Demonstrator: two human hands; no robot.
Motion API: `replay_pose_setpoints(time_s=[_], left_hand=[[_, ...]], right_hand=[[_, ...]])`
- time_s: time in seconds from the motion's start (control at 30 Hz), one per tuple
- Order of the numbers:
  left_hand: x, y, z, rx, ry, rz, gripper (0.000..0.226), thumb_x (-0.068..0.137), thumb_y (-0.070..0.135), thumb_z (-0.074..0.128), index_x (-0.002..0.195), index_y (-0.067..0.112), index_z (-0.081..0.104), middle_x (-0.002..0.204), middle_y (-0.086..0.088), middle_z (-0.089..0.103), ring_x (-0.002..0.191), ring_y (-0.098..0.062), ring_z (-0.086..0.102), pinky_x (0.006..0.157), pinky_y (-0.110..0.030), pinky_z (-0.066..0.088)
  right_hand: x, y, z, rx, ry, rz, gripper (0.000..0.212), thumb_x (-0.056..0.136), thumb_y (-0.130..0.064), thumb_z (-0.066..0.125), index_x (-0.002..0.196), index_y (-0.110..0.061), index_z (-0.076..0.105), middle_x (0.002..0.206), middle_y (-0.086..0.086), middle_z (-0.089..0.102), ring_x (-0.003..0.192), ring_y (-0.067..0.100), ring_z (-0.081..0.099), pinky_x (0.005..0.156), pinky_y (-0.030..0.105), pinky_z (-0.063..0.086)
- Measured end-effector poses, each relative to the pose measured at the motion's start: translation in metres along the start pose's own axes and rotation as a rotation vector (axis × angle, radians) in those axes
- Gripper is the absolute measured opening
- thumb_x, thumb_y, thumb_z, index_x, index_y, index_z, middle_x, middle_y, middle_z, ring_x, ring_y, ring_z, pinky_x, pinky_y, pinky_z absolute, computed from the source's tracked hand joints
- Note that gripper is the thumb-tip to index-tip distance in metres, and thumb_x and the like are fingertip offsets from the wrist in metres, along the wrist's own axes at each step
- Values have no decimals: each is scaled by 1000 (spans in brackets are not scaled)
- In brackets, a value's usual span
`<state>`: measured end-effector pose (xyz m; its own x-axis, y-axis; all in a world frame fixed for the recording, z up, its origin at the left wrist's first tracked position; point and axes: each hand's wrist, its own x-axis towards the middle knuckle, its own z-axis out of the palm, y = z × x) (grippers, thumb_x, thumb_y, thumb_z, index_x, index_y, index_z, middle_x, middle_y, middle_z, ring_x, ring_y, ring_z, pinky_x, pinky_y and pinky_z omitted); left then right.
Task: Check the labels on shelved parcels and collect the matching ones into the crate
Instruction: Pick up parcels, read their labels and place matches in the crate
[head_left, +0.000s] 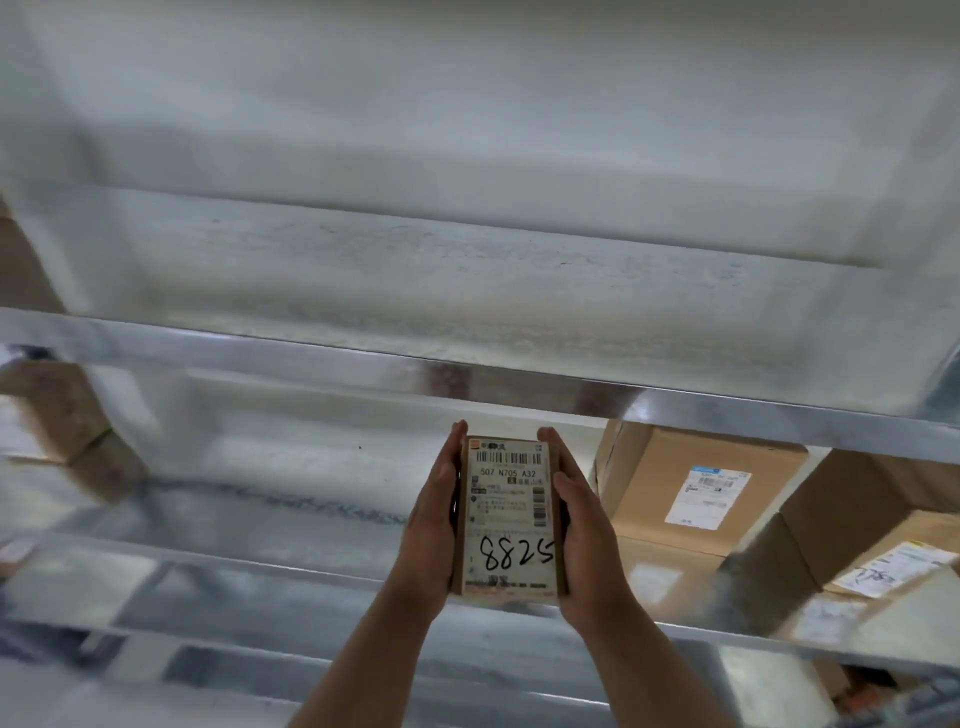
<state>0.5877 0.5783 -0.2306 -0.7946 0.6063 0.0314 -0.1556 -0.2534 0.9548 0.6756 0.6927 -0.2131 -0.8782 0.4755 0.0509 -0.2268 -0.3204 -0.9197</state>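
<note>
A small flat brown parcel (509, 519) is held up in front of the metal shelf (519, 379), its white label facing me. The label shows a barcode, "507 N705 A32" and a handwritten "8825". My left hand (434, 525) presses against the parcel's left edge. My right hand (584, 540) presses against its right edge, fingers stretched along the side. Both forearms reach up from the bottom of the view. No crate is in sight.
On the same shelf level to the right stands a large cardboard box (696, 493) with a white label, and a second labelled box (893, 561) sits nearer the right edge. A blurred brown box (62, 421) is at the left. Lower shelf rails cross the bottom.
</note>
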Motion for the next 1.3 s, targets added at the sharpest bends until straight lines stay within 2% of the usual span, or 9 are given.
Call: replay_pose_setpoints(time_s=[0.07, 0.17, 0.27, 0.4, 0.53, 0.73, 0.93, 1.1, 1.3], left_hand=[[-13, 3, -19, 36, 83, 40, 52, 109, 49, 30, 157, 32, 39, 141, -10, 64, 129, -27, 64, 108, -51, 51], [-39, 15, -54, 44, 203, 49, 58, 106, 51, 32, 159, 28, 36, 138, -13, 65, 129, -33, 62, 111, -59, 47], [-67, 25, -98, 46, 330, 71, 49, 110, 49, 30, 157, 38, 36, 135, -4, 69, 127, -24, 65, 112, -51, 48], [-117, 40, -173, 27, 521, 95, 54, 103, 49, 35, 157, 41, 35, 139, -3, 67, 128, -24, 64, 109, -51, 50], [-174, 66, -249, -43, 687, 161, 38, 113, 29, 27, 138, 47, 49, 118, 10, 77, 112, -10, 72, 87, -29, 59], [-258, 102, -361, -9, 873, 246, 55, 99, 39, 41, 153, 32, 44, 139, -5, 66, 130, -28, 62, 110, -53, 48], [-319, 128, -466, -58, 1034, 301, 41, 112, 17, 29, 136, 31, 60, 119, 1, 77, 113, -16, 72, 85, -26, 58], [-338, 143, -545, -80, 1153, 257, 42, 111, 25, 37, 152, 26, 49, 139, -4, 67, 129, -22, 63, 114, -48, 46], [-319, 183, -673, -31, 1216, 235, 45, 112, 19, 36, 155, 27, 45, 145, -2, 62, 133, -18, 60, 119, -47, 41]], right_hand=[[3, 5, 17, 23, -119, 63, 63, 113, -22, 25, 93, -45, 80, 99, 1, 79, 93, 20, 75, 82, 37, 62], [4, 20, 55, 7, -233, 145, 66, 113, -23, 23, 90, -47, 80, 98, 0, 79, 93, 20, 75, 82, 37, 63], [1, 45, 101, 45, -313, 247, 63, 113, -23, 26, 97, -47, 82, 106, 0, 81, 101, 20, 77, 87, 39, 59], [-9, 87, 182, 48, -388, 377, 43, 111, -20, 33, 127, -35, 69, 114, 5, 80, 104, 20, 77, 89, 43, 56], [-34, 126, 277, -18, -560, 399, 38, 110, -15, 32, 120, -27, 66, 100, 2, 81, 90, 15, 78, 75, 31, 63], [-80, 179, 412, -62, -675, 456, 35, 109, -12, 34, 123, -22, 64, 106, 7, 80, 99, 24, 75, 81, 37, 63], [-112, 235, 534, -73, -769, 548, 41, 109, -14, 33, 118, -26, 71, 114, 12, 78, 106, 27, 75, 94, 50, 58], [-114, 273, 615, -85, -845, 556, 29, 98, -26, 47, 106, -28, 75, 120, 28, 69, 106, 36, 67, 99, 62, 50], [-71, 337, 730, -96, -830, 551, 44, 88, -35, 53, 121, -8, 66, 123, 32, 66, 115, 48, 66, 101, 65, 51]])
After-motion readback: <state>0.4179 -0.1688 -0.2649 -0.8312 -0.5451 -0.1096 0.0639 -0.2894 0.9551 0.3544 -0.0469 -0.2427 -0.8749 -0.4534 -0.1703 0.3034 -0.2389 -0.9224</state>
